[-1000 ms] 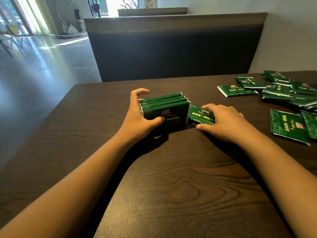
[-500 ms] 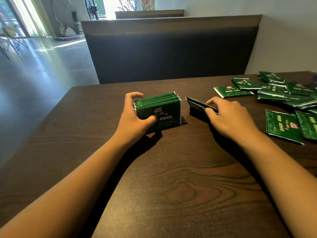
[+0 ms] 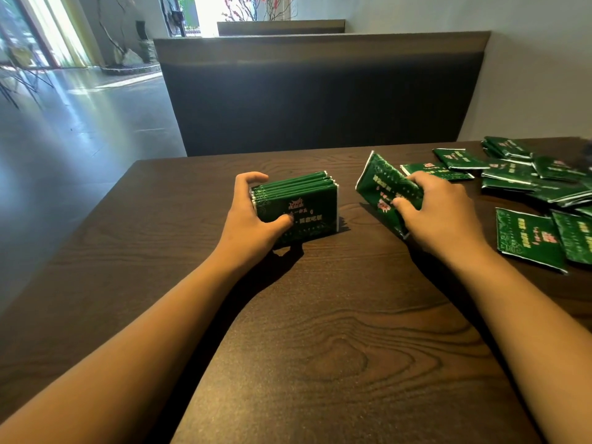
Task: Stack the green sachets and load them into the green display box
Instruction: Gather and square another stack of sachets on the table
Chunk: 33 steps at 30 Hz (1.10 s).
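Left hand (image 3: pixel 253 216) grips the upright stack (image 3: pixel 296 203) on the counter (image 3: pixel 320 347); right hand (image 3: pixel 439 213) pinches a tilted sachet (image 3: pixel 381 184), possibly several.

Printed markings: present, none legible

The front sachet of the standing stack (image 3: pixel 296 209), the sachet in the right hand (image 3: pixel 386 189) and the loose sachets on the table (image 3: pixel 528 237) each carry a pink emblem and pale yellow-green lines of characters, all too small and blurred to read.
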Each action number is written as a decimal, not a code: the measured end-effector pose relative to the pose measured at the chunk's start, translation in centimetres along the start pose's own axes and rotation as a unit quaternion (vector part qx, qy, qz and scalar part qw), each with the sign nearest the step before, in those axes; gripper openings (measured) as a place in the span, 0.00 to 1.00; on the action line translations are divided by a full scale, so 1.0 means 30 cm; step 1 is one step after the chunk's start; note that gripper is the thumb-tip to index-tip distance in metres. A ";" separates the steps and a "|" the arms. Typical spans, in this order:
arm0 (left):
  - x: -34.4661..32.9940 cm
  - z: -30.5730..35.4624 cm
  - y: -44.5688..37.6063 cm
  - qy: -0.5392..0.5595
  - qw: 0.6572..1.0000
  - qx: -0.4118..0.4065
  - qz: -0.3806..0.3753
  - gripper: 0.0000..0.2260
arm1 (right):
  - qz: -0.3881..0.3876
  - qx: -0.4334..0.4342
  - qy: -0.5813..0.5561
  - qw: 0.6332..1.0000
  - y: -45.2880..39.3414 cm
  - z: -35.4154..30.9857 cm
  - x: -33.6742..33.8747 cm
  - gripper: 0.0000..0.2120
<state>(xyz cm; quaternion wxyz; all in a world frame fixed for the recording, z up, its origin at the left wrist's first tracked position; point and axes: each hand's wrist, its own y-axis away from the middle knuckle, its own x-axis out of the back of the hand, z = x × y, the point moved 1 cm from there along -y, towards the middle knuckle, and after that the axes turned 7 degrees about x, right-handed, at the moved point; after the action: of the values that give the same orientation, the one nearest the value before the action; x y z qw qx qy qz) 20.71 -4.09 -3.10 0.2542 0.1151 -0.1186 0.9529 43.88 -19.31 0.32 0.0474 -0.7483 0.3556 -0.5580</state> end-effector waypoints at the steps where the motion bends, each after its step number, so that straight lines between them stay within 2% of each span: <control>1: -0.001 0.000 0.001 0.000 1.000 -0.001 0.002 0.29 | 0.017 -0.005 -0.027 0.999 -0.003 0.001 0.000 0.07; 3: -0.001 0.001 0.002 -0.002 1.000 -0.003 0.009 0.28 | 0.037 -0.039 -0.130 0.990 -0.005 -0.004 -0.001 0.05; 6: 0.000 0.007 0.003 0.004 1.000 -0.003 0.016 0.27 | 0.017 -0.111 -0.338 0.934 0.004 -0.026 -0.009 0.04; 9: -0.002 0.004 0.001 0.010 1.000 0.006 0.013 0.26 | 0.019 -0.117 -0.424 0.898 0.013 -0.046 -0.015 0.08; 15: -0.004 0.004 0.004 0.023 1.000 0.019 0.001 0.25 | -0.030 0.052 -0.379 0.923 0.026 -0.063 -0.048 0.16; 19: -0.009 0.009 0.009 0.053 0.998 0.044 -0.014 0.23 | -0.070 0.157 -0.181 0.968 0.036 -0.084 -0.093 0.20; 24: -0.012 0.027 0.010 0.040 0.998 0.020 -0.039 0.18 | -0.097 0.197 -0.114 0.969 0.043 -0.104 -0.137 0.23; 27: -0.014 0.022 0.014 -0.007 0.998 -0.012 -0.061 0.27 | -0.095 0.204 -0.111 0.968 0.046 -0.119 -0.149 0.25; 29: -0.018 0.012 0.011 -0.043 0.996 -0.040 -0.061 0.31 | -0.104 0.188 -0.160 0.963 0.053 -0.129 -0.151 0.33; 31: -0.018 0.007 0.011 -0.047 0.995 -0.063 -0.055 0.31 | -0.117 0.149 -0.236 0.953 0.058 -0.130 -0.145 0.46; 33: -0.017 0.011 0.014 -0.049 0.994 -0.089 -0.042 0.32 | -0.119 0.101 -0.289 0.944 0.055 -0.122 -0.134 0.51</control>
<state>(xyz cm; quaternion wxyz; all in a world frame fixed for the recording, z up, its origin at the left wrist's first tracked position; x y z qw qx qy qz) 20.97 -4.76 -3.00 0.2972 0.1438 -0.2107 0.9201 39.41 -16.98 -2.30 0.1573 -0.9055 0.1769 -0.3521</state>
